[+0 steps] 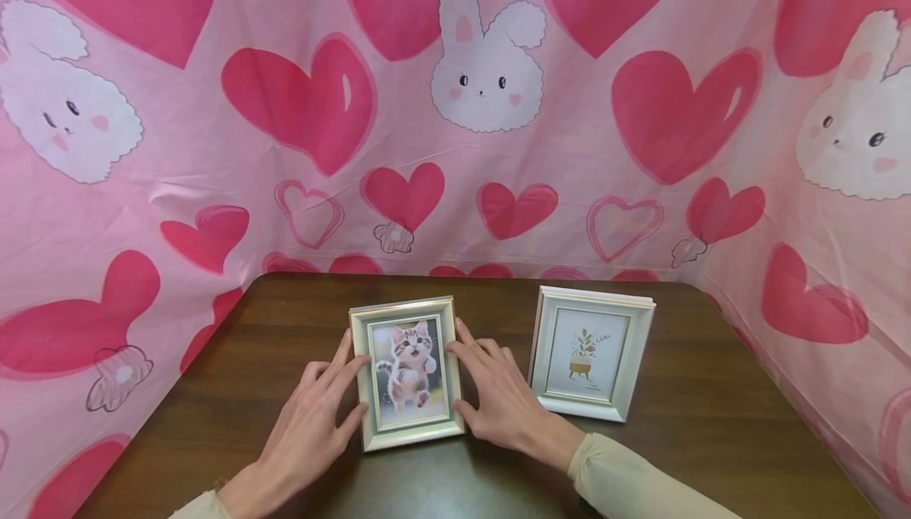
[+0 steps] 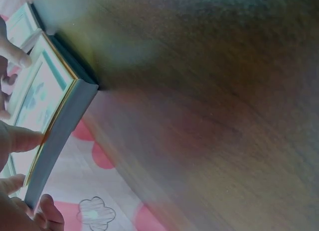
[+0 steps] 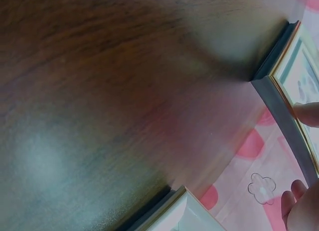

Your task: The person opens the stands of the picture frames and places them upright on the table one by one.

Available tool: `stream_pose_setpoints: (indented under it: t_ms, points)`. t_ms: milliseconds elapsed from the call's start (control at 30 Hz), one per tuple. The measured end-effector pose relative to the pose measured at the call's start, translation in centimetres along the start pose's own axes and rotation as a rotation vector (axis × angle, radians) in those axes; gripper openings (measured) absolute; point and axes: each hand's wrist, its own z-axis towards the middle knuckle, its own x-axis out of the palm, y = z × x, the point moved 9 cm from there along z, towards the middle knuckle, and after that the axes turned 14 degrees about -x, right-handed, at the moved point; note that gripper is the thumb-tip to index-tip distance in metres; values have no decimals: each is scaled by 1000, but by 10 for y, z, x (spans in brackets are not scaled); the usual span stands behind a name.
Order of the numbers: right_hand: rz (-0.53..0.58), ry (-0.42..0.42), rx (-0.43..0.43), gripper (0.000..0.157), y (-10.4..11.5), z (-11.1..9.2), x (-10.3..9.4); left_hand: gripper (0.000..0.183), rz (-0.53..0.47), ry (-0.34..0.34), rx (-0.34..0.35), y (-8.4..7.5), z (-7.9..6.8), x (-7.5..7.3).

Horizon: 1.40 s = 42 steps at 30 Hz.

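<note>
A pale picture frame (image 1: pixel 409 373) with a kitten photo stands tilted back a little on the dark table, left of the middle in the head view. My left hand (image 1: pixel 306 412) grips its left edge, with thumb and a finger on the front and other fingers behind. On the opposite edge my right hand (image 1: pixel 504 400) holds it in the same way. The left wrist view shows the frame's grey side (image 2: pixel 62 129) and the fingertips (image 2: pixel 49 208) curled past its back. Fingertips (image 3: pixel 295 193) also reach behind it in the right wrist view.
A second white picture frame (image 1: pixel 587 357), with a potted plant print, stands to the right of my right hand, near its wrist. The brown wooden table (image 1: pixel 712 424) ends at a pink cloth backdrop (image 1: pixel 491 155) with hearts and rabbits on three sides.
</note>
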Motion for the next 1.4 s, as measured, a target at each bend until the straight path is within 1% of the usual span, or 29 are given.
stream_pose_setpoints:
  t_ms: [100, 233, 333, 433, 700, 1000, 1267, 1400]
  points:
    - [3, -5, -6, 79, 0, 0, 0, 76, -1, -4, 0, 0, -1, 0]
    - [1, -18, -18, 80, 1, -1, 0, 75, -5, -31, 20, -2, -4, -2]
    - [-4, -26, -28, 80, 1, -2, 1, 74, -5, -34, 18, -2, -6, -2]
    - [-6, -28, -34, 80, 2, -2, 1, 75, 5, -21, 6, -1, -7, -1]
    - [-5, -28, -46, 79, 2, -3, 1, 75, 14, -51, 28, -3, -11, -3]
    - [-17, -41, -70, 79, 3, -3, 0, 76, 14, -67, 44, -5, -13, -5]
    - [-31, -53, -96, 79, 3, -4, -2, 77, 12, -77, 46, -8, -16, -7]
    - [-21, -55, -100, 79, 3, -4, -2, 78, 16, -83, 51, -9, -17, -7]
